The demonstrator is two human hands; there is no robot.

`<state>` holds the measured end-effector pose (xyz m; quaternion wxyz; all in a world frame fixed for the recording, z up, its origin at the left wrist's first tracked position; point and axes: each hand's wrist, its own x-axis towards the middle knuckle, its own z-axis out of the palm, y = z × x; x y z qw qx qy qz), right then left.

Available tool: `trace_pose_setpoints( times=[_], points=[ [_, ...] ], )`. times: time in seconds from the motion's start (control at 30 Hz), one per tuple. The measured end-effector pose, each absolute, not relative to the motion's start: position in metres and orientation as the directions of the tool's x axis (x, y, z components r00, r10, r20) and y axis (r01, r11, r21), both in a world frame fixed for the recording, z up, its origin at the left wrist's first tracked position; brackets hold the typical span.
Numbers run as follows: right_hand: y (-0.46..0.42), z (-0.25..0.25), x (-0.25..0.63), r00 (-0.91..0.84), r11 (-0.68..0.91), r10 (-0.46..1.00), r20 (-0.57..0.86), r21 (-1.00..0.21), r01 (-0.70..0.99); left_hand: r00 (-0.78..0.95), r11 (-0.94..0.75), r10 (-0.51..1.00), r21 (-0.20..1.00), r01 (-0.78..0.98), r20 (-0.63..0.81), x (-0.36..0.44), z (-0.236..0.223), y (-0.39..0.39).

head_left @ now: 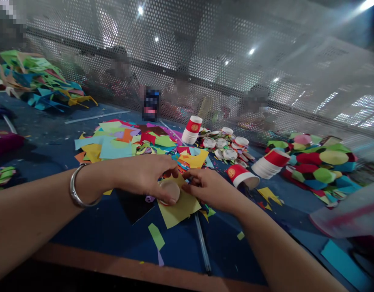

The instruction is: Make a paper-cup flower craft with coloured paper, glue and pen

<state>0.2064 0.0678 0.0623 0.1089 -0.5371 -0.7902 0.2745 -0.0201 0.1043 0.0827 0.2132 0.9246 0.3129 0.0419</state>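
My left hand [144, 174], with a silver bangle on the wrist, curls over a round paper disc [170, 190] and presses it onto a yellow sheet of paper [179, 209]. My right hand [209, 188] is closed in a pinch at the edge of the same yellow sheet, right beside the disc. Both hands meet over the dark blue table [108, 231]. A thin pen or rod [202, 243] lies on the table under my right wrist.
Coloured paper scraps [120, 142] pile up behind my hands. Red-and-white paper cups [191, 129] stand or lie to the right, one tipped cup [243, 176] near my right hand. Folded paper balls [321, 166] sit far right. A perforated screen [205, 61] closes the back.
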Motion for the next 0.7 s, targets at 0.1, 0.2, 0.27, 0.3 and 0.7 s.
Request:
trace_pose_setpoints(
  times=[0.1,0.2,0.27,0.3,0.7],
  points=[
    [0.067,0.063,0.207,-0.408,0.279,0.905,-0.121,-0.555,0.784,0.806,-0.714,0.586,0.422,0.559,-0.076,-0.016,0.076,0.105],
    [0.067,0.063,0.209,-0.403,0.263,0.906,-0.129,-0.574,0.775,0.802,-0.7,0.588,0.434,0.567,-0.1,-0.016,0.074,0.108],
    [0.066,0.062,0.21,-0.406,0.258,0.905,-0.13,-0.591,0.764,0.807,-0.698,0.579,0.443,0.563,-0.114,-0.017,0.075,0.109],
    [0.066,0.062,0.21,-0.407,0.257,0.905,-0.127,-0.599,0.758,0.813,-0.7,0.57,0.448,0.556,-0.119,-0.018,0.076,0.109],
    [0.067,0.064,0.208,-0.4,0.262,0.907,-0.13,-0.568,0.78,0.829,-0.728,0.549,0.427,0.537,-0.107,-0.022,0.076,0.114]
  ],
)
